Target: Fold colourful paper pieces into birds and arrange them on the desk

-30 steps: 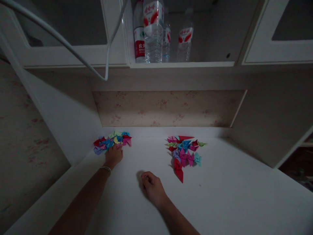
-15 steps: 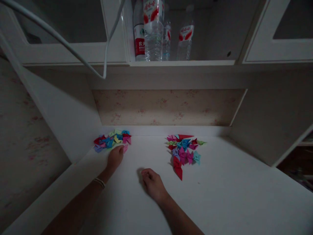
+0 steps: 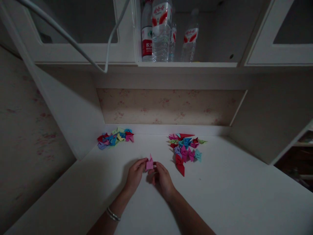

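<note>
Water bottles (image 3: 161,31) on shelf; white cable (image 3: 73,42) hanging

Red-labelled bottle (image 3: 147,36) on the shelf — white characters "农夫"; the clear bottles' (image 3: 161,29) red-and-white labels — print too blurred to read.

Folded paper piece (image 3: 149,163) lies between both hands, paper piles behind.

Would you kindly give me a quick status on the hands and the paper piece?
Left hand and right hand together pinch pink folded paper piece above desk. Nothing between them.
</note>
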Available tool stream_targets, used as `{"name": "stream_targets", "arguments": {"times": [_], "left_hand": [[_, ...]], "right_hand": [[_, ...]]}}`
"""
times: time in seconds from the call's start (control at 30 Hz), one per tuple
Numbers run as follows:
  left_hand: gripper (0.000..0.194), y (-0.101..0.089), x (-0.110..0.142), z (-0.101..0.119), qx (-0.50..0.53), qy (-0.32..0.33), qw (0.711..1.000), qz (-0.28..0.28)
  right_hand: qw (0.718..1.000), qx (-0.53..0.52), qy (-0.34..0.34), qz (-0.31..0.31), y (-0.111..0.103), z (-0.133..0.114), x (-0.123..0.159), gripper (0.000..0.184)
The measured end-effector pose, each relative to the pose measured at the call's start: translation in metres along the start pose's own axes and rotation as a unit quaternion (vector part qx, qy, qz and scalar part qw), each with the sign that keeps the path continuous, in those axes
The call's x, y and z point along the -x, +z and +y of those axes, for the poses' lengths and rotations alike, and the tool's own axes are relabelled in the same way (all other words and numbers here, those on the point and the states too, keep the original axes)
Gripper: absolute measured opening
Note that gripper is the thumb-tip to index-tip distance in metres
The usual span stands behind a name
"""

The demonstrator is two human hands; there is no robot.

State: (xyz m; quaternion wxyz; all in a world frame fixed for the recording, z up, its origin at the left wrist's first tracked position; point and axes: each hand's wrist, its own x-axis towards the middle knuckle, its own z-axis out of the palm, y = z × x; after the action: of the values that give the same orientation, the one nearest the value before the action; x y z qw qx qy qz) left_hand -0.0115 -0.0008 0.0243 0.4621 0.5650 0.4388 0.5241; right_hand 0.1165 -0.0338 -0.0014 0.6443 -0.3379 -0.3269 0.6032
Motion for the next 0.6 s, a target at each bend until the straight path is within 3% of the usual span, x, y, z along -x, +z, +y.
{"name": "stream_targets", "arguments": {"times": [0.13,0.37,0.5,0.6], "left_hand": [[0.028,-0.0089,0.0024,-0.0043,-0.036,0.022,0.999,-0.020],[0.032,-0.0095,0.0053,-0.0048,-0.055,0.044,0.996,-0.052],[0.045,-0.0085,0.0077,-0.0017,-0.047,0.069,0.996,-0.039],[0.044,-0.0088,0.0083,0.0007,-0.037,0.070,0.997,-0.025]], "right_hand": [[0.999,0.043,-0.009,-0.003,-0.0006,0.0016,-0.0005,0.043],[1.000,0.004,-0.018,-0.011,0.0031,-0.0025,0.0036,0.031],[1.000,0.008,-0.013,-0.021,0.0047,-0.0060,0.0063,0.031],[0.999,0.011,-0.006,-0.031,0.0056,-0.0079,0.0083,0.033]]}}
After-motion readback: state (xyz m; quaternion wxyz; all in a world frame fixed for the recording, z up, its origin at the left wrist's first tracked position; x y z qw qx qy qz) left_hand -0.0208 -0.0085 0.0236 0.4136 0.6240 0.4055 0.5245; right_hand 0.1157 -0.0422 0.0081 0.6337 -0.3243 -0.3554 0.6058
